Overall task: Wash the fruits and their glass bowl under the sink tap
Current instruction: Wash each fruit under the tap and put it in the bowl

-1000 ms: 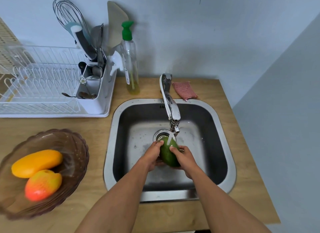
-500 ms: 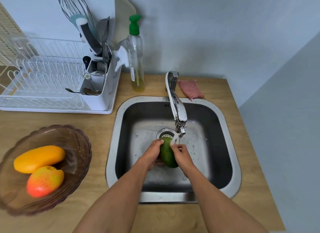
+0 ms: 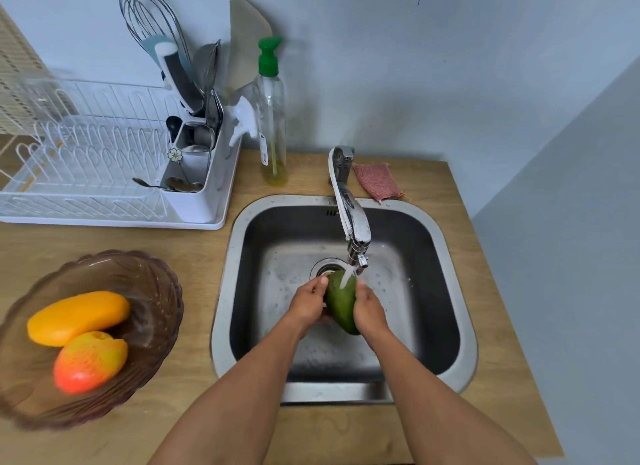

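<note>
A green mango (image 3: 342, 302) is held over the steel sink (image 3: 446, 264), under the running tap (image 3: 349, 208). Water falls on its upper end. My left hand (image 3: 308, 303) grips its left side and my right hand (image 3: 369, 309) grips its right side. On the wooden counter to the left stands a brown glass bowl (image 3: 152, 284). Inside it lie a yellow mango (image 3: 78, 317) and a red-orange mango (image 3: 90, 360).
A white dish rack (image 3: 86, 174) with a utensil holder (image 3: 197, 174) stands at the back left. A soap bottle with a green pump (image 3: 272, 118) is behind the sink. A pink cloth (image 3: 377, 184) lies right of the tap base. The counter ends at the right.
Both hands have turned the green mango under the stream, so more of it shows between them. The view has shifted slightly; the bowl and its fruit have not moved.
</note>
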{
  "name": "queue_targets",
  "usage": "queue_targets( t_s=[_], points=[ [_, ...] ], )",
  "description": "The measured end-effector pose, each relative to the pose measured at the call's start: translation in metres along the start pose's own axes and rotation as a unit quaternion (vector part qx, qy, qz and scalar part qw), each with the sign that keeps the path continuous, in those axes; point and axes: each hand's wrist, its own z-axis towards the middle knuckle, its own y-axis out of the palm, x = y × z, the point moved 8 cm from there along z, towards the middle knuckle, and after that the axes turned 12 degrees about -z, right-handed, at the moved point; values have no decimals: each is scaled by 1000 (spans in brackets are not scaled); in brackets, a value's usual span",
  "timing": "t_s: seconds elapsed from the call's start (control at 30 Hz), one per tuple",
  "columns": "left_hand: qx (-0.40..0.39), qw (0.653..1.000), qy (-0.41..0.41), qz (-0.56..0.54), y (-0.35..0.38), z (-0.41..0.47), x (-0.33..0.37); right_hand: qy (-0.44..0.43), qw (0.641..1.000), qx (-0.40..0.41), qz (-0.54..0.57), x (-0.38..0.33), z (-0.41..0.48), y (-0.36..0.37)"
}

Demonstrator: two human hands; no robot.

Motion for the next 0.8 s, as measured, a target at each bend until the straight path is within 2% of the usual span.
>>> queue_targets(
  t_s=[0.1,0.17,0.23,0.3,0.37,0.43,0.5,0.57,0.7,0.8],
  points=[
    [-5,1000,-13,10,2,-2,-1,78,994,-30,75,11,4,3],
    [-35,997,-59,-23,10,-4,-7,107,979,-89,150,13,2,11],
    [-58,989,-99,-90,19,-6,-8,105,974,-106,172,10,-1,17],
    [-56,982,-116,-138,25,-7,-6,71,991,-57,93,5,-4,10],
    [-31,989,-98,-109,26,-5,-4,27,999,1,41,1,-10,2],
    [1,995,-78,-60,26,-6,-2,-6,999,4,52,-1,-18,2],
    [26,995,-74,-66,24,-6,-2,-29,997,-27,67,-2,-20,10],
    [22,993,-80,-86,23,-8,-1,-24,995,-49,85,-2,-20,14],
    [-22,997,-65,-38,18,-8,8,16,994,16,111,5,-17,1],
    [-30,998,-53,-36,16,-7,16,36,986,20,161,0,-17,-4]
  ],
)
